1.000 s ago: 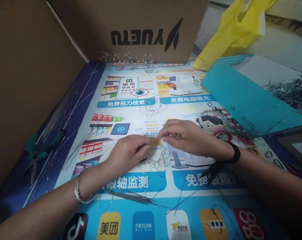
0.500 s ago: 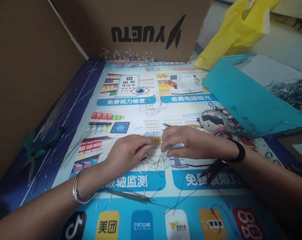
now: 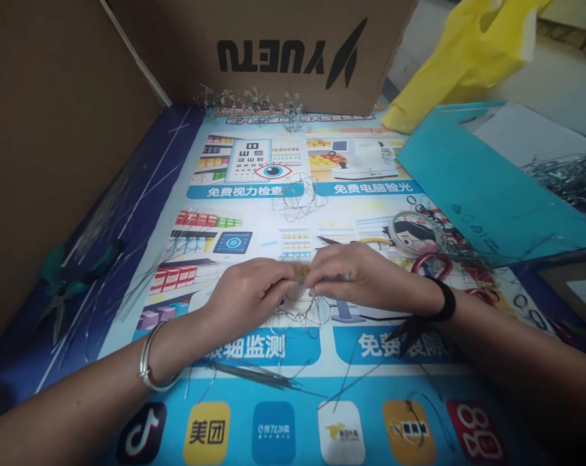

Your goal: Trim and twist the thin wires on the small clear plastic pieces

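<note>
My left hand (image 3: 251,288), with a silver bangle at its wrist, pinches a thin wire piece (image 3: 300,315) bent into loops. From the other side my right hand (image 3: 365,277), a black band on its wrist, has thumb and fingertips closed on the same wire piece. The fingertips of both hands are close together, and the exact grip points are partly hidden. A second looped wire shape (image 3: 299,196) lies on the printed sheet beyond my hands. Straight cut wires (image 3: 254,375) lie in a bundle nearer to me.
Red-handled scissors (image 3: 431,264) lie partly under my right wrist. Teal-handled pliers (image 3: 57,285) and loose wires are at left. A tape roll (image 3: 394,234) is at right, near a turquoise box (image 3: 467,188) of wire pieces. Cardboard (image 3: 273,26) and a yellow bag (image 3: 448,71) stand behind.
My right hand has moved slightly left, bringing its fingertips closer to my left hand's and down onto the wire piece. The whole view has shifted a little.
</note>
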The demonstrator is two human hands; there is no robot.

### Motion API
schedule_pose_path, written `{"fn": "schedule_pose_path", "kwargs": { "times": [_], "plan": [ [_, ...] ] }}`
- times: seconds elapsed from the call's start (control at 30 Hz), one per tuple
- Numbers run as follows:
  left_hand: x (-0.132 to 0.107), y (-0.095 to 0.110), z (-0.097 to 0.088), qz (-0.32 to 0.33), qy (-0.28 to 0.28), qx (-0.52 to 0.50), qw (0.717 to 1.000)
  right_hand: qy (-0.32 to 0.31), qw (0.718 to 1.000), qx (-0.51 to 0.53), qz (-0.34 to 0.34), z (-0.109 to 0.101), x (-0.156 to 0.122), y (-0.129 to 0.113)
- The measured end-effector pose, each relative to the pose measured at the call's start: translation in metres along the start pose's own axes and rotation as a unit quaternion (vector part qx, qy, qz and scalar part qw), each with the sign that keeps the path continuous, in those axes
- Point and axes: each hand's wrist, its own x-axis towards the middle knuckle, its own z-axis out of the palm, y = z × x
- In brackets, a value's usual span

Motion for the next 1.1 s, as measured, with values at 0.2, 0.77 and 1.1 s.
{"fn": "schedule_pose_path", "kwargs": {
  "times": [0.2, 0.77, 1.1],
  "plan": [
    [0.000, 0.000, 0.000, -0.005, -0.005, -0.005, 1.000, 0.028, 1.000, 0.005, 0.006, 0.007, 0.000, 0.002],
    [0.010, 0.002, -0.021, -0.063, -0.132, -0.093, 0.985, 0.042, 0.995, -0.006, 0.093, 0.015, 0.000, -0.002],
    [0.012, 0.000, -0.029, -0.061, -0.173, -0.108, 0.977, 0.038, 0.994, 0.003, 0.106, 0.017, 0.000, -0.001]
  ]
}}
